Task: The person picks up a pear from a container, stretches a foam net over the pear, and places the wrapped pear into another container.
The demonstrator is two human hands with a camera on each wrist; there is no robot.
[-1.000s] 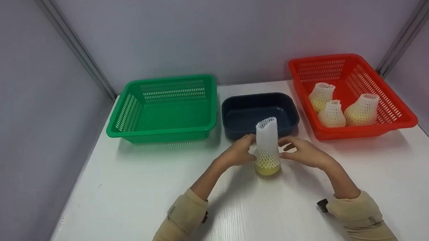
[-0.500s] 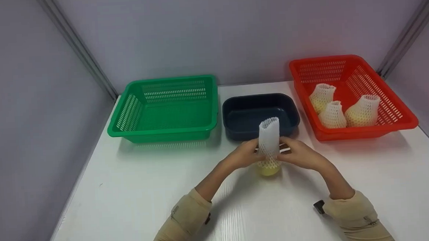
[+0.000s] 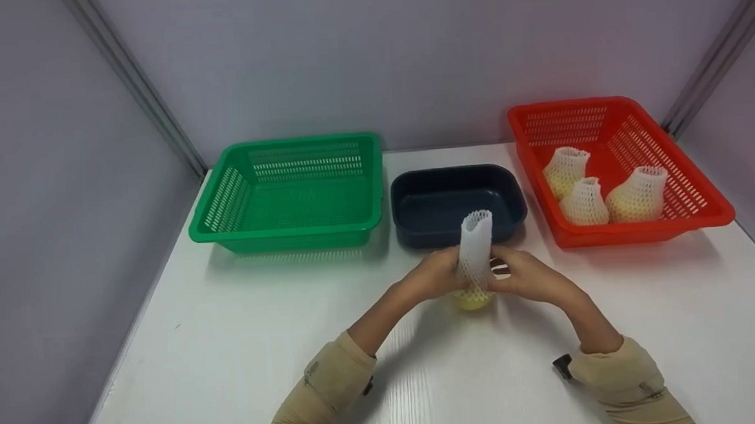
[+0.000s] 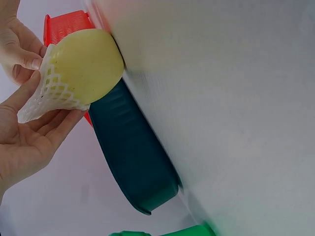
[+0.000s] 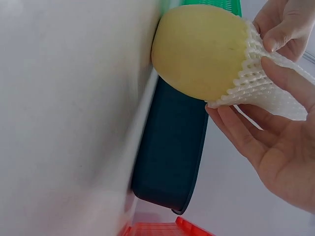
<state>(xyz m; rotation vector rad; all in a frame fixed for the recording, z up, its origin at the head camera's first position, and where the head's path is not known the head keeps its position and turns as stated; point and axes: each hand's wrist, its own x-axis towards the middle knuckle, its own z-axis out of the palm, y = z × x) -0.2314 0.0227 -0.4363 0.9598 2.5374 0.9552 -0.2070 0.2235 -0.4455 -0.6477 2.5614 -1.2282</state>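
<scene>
A smooth yellow fruit (image 3: 474,301) stands on the table, its upper part inside a white foam net sleeve (image 3: 476,245) that rises as a tall open tube. My left hand (image 3: 431,276) pinches the sleeve on its left side between thumb and fingers. From the other side my right hand (image 3: 531,276) grips the same sleeve. In the left wrist view, the bare lower part of the fruit (image 4: 93,64) shows below the sleeve's edge. The right wrist view has the thumb and fingertips of my right hand (image 5: 285,155) on the sleeve (image 5: 253,81) near its lower edge.
A dark blue tub (image 3: 410,220) stands just behind the fruit. To the left is a green basket (image 3: 288,232) with slotted walls. The red basket (image 3: 618,233) at the right holds several net-wrapped fruits (image 3: 638,195). Grey wall panels (image 3: 434,60) enclose the table (image 3: 230,368).
Both hands have come inward from beside the sleeve and now hold it. The sleeve's top has shifted slightly to the right. The fruit stays about where it was.
</scene>
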